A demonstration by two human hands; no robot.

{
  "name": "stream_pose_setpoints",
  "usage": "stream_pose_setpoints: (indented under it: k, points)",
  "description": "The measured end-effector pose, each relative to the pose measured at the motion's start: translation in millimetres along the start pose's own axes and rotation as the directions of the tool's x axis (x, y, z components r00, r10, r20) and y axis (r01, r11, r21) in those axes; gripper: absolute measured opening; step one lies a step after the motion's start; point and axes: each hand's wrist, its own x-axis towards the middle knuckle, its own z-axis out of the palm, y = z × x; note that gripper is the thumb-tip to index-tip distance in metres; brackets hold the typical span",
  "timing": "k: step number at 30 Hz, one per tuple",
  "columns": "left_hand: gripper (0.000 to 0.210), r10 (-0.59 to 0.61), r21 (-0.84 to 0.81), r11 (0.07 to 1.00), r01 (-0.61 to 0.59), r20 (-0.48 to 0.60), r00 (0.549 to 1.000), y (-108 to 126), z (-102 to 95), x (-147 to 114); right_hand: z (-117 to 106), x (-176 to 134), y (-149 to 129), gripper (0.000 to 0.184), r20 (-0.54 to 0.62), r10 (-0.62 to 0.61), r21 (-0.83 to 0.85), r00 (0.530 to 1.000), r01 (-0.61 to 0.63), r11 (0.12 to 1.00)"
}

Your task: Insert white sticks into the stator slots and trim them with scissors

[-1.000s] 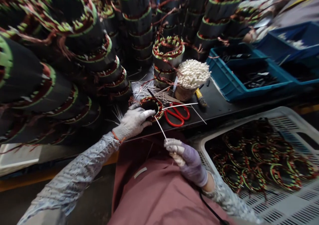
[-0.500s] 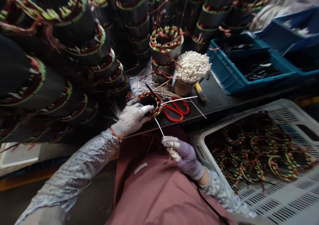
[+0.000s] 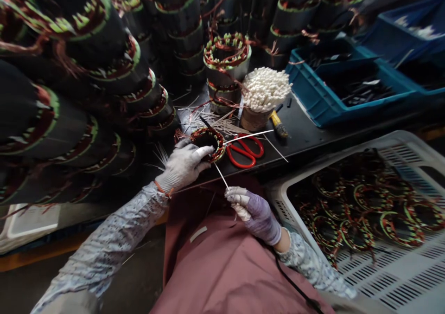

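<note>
My left hand [image 3: 186, 164], in a whitish glove, grips the near left side of a small motor stator [image 3: 219, 143] with copper windings and green slot liners, its fingers closed over the rim. The stator sits at the table's front edge. A white cord [image 3: 221, 175] runs taut from the stator down to my right hand [image 3: 253, 212]. That hand wears a purple and white glove and pinches the cord's end above my lap. Another white length sticks out from the stator to the right, above red-handled scissors [image 3: 243, 158] lying beside it.
Tall stacks of wound stators [image 3: 114, 80] crowd the left and back. Loose white strips [image 3: 215, 121] lie behind the stator. A tub of white sticks [image 3: 257, 117], a yellow-handled tool [image 3: 278, 124] and blue bins [image 3: 313, 103] stand right; a white crate [image 3: 283, 189] holds several stators.
The view has shifted slightly. Both hands, the stator and the taut cord stay in almost the same position.
</note>
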Motion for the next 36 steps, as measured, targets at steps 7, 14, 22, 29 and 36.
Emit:
stream_pose_setpoints:
  k: [7,14,22,29,36]
  points:
    - [0.045,-0.100,-0.153,0.986,0.068,-0.216,0.971,6,1.5,-9,29,57,21,0.018,-0.180,0.048,0.077,0.982,-0.035,0.996]
    - [0.045,-0.292,-0.208,0.953,0.222,-0.419,0.860,16,20.5,-10,32,78,22,0.010,-0.216,0.210,0.174,0.953,-0.174,0.969]
    - [0.061,-0.411,-0.294,0.899,0.324,-0.312,0.856,24,17.9,-19,40,74,23,0.008,-0.278,0.194,0.147,0.941,-0.157,0.976]
    - [0.047,-0.331,-0.185,0.940,0.285,-0.300,0.895,23,10.4,-8,28,68,21,0.005,-0.269,0.249,0.223,0.930,-0.192,0.956]
    - [0.017,-0.121,-0.293,0.956,-0.015,-0.440,0.890,16,18.5,-12,12,80,0,0.005,-0.118,0.074,-0.055,0.990,-0.081,0.995]
